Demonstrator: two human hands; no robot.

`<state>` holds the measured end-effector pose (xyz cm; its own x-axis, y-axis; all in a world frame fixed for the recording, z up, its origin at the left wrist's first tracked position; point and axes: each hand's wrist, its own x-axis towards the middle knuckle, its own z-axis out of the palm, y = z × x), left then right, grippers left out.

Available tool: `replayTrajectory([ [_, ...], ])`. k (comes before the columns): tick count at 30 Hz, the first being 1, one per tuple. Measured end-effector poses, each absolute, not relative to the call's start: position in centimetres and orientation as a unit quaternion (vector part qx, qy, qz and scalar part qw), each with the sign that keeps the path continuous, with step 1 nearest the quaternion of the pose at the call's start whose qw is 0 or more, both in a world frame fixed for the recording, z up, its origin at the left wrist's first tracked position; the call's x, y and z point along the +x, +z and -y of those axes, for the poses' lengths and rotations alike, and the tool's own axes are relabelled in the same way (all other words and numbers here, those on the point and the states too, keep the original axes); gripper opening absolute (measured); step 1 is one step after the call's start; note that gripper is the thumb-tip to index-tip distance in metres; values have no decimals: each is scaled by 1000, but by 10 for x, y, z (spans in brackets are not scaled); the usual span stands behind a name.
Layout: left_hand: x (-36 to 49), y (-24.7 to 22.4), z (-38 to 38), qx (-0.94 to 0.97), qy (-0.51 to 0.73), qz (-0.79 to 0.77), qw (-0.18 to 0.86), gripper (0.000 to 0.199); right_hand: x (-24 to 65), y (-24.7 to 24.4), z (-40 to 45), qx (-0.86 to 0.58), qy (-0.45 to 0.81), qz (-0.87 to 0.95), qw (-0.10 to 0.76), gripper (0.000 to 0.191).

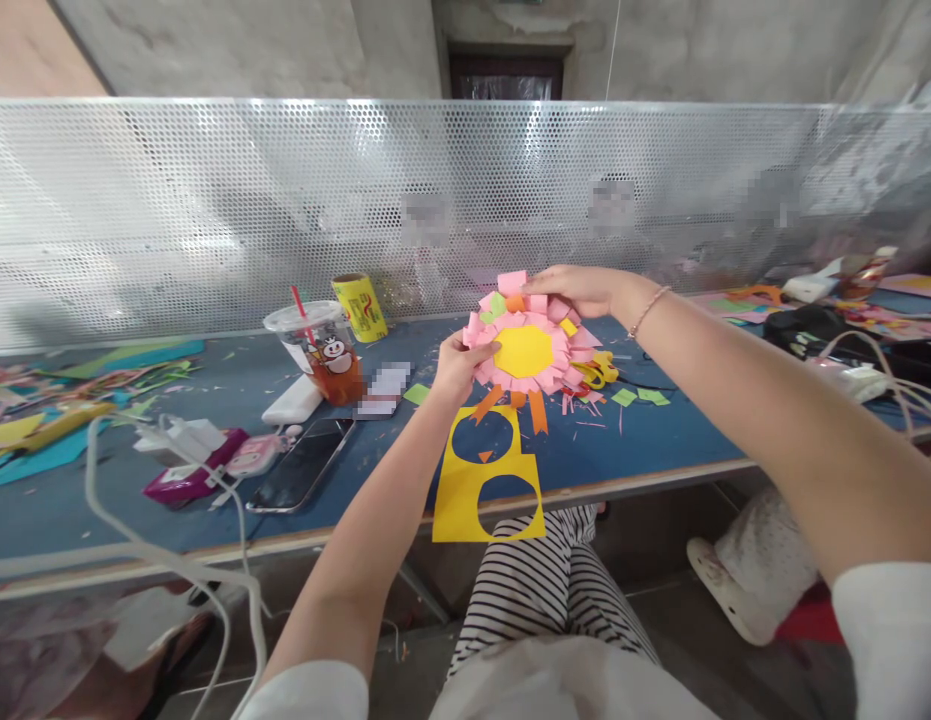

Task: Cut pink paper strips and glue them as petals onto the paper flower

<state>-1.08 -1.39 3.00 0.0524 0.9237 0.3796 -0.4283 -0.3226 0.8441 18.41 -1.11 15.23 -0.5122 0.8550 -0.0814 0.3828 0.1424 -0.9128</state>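
Between my two hands is a paper flower (pixel 523 351) with a yellow round centre, pink fringed petals and orange strips hanging below. My left hand (pixel 460 364) pinches its left edge, thumb over the pink fringe. At the flower's upper right edge, the fingers of my right hand (pixel 577 288) close on the pink paper. Below it a yellow paper sheet (pixel 456 490) with two round holes lies over the table's front edge. A small orange triangle (pixel 485 457) shows by the upper hole. Yellow-handled scissors (pixel 601 370) lie behind the flower, partly hidden.
A drink cup with a red straw (pixel 326 355), a yellow roll (pixel 361 308) and a phone (pixel 304 465) are on the blue table (pixel 630 440) at left. White cables (pixel 97 480) loop over its front edge. A perforated metal screen (pixel 285 210) stands behind.
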Motion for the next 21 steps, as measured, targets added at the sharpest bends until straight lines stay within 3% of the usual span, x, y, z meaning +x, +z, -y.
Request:
replayTrajectory([
  [7,-14,29,10,603,648,-274,377,24,186,149,15,-387,508,725,259,14],
  [13,-21,33,17,684,671,-281,56,6,195,140,31,-312,444,793,276,15],
  [16,-24,28,21,707,656,-251,-84,9,202,135,40,-296,408,804,314,18],
  [21,-24,16,20,754,614,-192,-129,7,214,125,50,-292,419,761,401,20],
])
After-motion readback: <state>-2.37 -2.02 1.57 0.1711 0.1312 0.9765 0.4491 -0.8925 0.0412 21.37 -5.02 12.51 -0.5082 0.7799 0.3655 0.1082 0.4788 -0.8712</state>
